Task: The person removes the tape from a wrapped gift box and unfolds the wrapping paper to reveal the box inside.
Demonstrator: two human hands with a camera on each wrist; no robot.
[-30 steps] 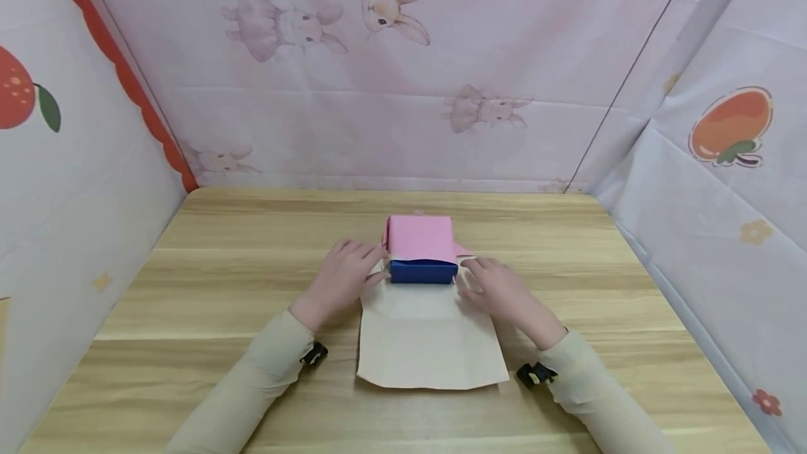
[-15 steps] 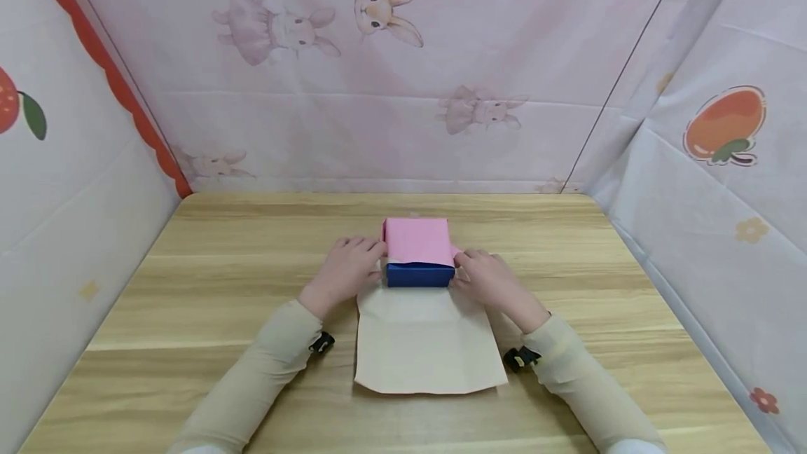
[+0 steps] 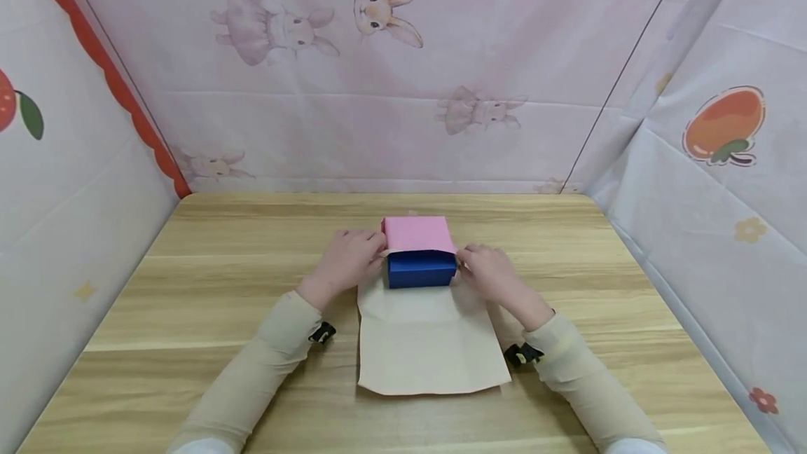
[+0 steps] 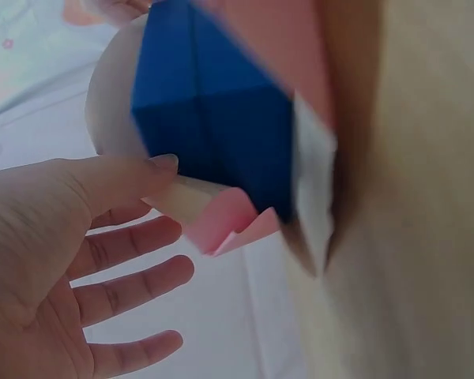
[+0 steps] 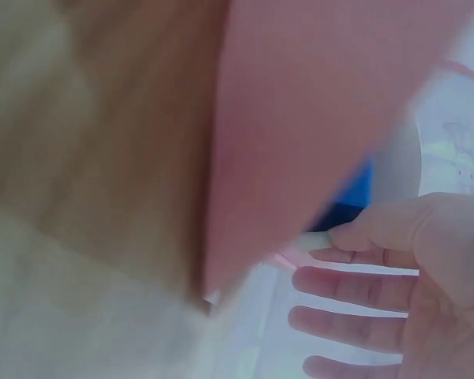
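A blue box (image 3: 421, 273) sits on a sheet of paper (image 3: 431, 359), pink on one side and cream on the other. The sheet's far part, a pink flap (image 3: 417, 232), lies over the box top, its near edge raised a little. At the flap's left side my left hand (image 3: 349, 258) pinches the paper between thumb and index finger; in the left wrist view the other fingers are spread below a curled pink corner (image 4: 225, 221). My right hand (image 3: 494, 275) pinches the right side likewise, its other fingers (image 5: 351, 288) extended. The paper hides the box's back.
The wooden table (image 3: 252, 230) carries the sheet. A pink rabbit-print cloth (image 3: 353, 139) stands behind it, with white printed cloths (image 3: 706, 216) at both sides. Black straps (image 3: 523, 354) are worn on the wrists.
My right hand has come in to the flap's right corner and taken hold. The flap's near edge has lifted and gone back, showing more of the blue box. The view shifted slightly.
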